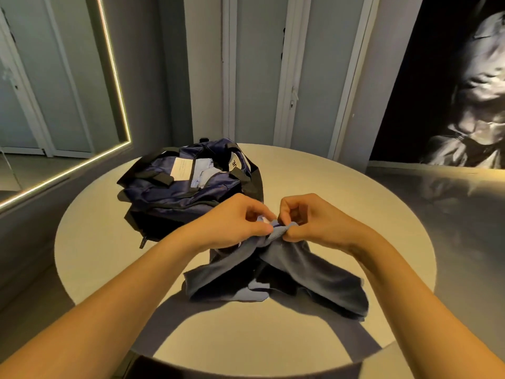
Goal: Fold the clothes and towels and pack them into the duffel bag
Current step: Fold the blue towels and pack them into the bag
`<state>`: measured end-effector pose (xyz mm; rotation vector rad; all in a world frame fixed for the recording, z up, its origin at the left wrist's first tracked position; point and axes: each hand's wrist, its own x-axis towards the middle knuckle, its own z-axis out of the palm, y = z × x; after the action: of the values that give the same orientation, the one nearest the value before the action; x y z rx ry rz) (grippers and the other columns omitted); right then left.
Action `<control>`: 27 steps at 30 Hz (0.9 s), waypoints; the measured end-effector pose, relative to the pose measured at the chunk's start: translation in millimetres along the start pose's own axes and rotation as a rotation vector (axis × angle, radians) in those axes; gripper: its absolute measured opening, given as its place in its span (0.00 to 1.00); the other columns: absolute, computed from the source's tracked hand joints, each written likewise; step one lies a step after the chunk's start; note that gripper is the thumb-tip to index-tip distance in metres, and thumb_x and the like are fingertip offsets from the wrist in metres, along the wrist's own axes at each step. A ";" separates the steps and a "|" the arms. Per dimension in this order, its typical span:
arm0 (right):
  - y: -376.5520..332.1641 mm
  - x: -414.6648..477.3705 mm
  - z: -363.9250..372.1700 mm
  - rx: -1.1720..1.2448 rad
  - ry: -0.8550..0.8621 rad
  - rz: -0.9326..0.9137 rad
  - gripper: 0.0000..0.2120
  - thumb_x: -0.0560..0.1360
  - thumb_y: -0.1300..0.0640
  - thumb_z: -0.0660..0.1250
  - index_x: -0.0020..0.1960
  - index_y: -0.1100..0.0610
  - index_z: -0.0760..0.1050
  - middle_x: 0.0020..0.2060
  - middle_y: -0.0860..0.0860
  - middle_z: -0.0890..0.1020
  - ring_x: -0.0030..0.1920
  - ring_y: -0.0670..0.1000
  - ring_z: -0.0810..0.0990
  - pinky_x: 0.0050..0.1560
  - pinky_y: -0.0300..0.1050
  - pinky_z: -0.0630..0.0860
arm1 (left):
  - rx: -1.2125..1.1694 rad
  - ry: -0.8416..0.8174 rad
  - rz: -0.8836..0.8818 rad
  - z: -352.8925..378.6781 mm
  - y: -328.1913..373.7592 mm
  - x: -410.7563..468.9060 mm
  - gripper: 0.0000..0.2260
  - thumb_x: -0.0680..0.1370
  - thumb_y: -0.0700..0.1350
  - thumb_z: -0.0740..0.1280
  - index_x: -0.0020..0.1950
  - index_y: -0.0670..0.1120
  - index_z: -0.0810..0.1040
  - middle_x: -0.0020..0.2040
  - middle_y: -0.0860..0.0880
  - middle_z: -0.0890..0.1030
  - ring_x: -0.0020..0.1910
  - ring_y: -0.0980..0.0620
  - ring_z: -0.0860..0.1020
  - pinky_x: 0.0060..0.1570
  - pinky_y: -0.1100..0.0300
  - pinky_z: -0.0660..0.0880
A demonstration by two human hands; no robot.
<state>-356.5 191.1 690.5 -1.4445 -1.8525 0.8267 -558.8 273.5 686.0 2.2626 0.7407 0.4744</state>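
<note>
Both hands meet over the middle of the round table [109, 255], each pinching the bunched top edge of a grey-blue garment [308, 272] — the left hand [235, 224] and the right hand [308, 220] almost touch, fingers curled on the cloth. The garment's lower part lies spread on the table. The navy duffel bag [188, 187] sits just behind, to the left, unzipped — pale folded cloth [203, 170] shows inside.

duffel bag [191, 187] blocks far-left, table [341, 187] R free
</note>
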 end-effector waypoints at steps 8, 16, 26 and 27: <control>11.2 -13.6 -6.2 0.057 0.095 0.141 0.12 0.78 0.44 0.66 0.52 0.52 0.79 0.48 0.49 0.83 0.48 0.46 0.81 0.46 0.35 0.76 | 0.098 0.134 0.041 -9.6 -6.2 -1.3 0.04 0.80 0.51 0.71 0.46 0.55 0.85 0.42 0.46 0.84 0.45 0.43 0.81 0.48 0.44 0.79; 21.2 -24.4 -16.9 -0.034 -0.060 0.189 0.21 0.73 0.48 0.77 0.57 0.62 0.81 0.52 0.62 0.82 0.53 0.62 0.81 0.57 0.54 0.81 | 0.279 0.347 0.045 -16.9 -3.4 5.6 0.05 0.81 0.48 0.70 0.46 0.52 0.83 0.37 0.54 0.80 0.34 0.55 0.76 0.37 0.61 0.70; 21.5 -35.0 -11.9 0.266 -0.145 0.340 0.18 0.81 0.41 0.61 0.54 0.54 0.80 0.48 0.48 0.85 0.48 0.49 0.82 0.54 0.43 0.78 | 0.320 0.578 0.092 -10.8 -11.1 8.9 0.03 0.81 0.49 0.70 0.50 0.52 0.83 0.42 0.57 0.81 0.40 0.59 0.77 0.42 0.58 0.75; 23.6 -33.8 -8.2 0.248 -0.189 0.334 0.17 0.82 0.45 0.62 0.57 0.58 0.80 0.50 0.51 0.85 0.49 0.51 0.82 0.55 0.45 0.79 | 0.322 0.579 0.091 -10.5 -11.4 9.3 0.03 0.81 0.49 0.70 0.50 0.52 0.83 0.42 0.56 0.81 0.40 0.59 0.77 0.43 0.58 0.75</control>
<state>-330.0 163.6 673.1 -1.5793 -1.5887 1.3466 -561.3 291.4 686.2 2.4818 1.0612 1.1557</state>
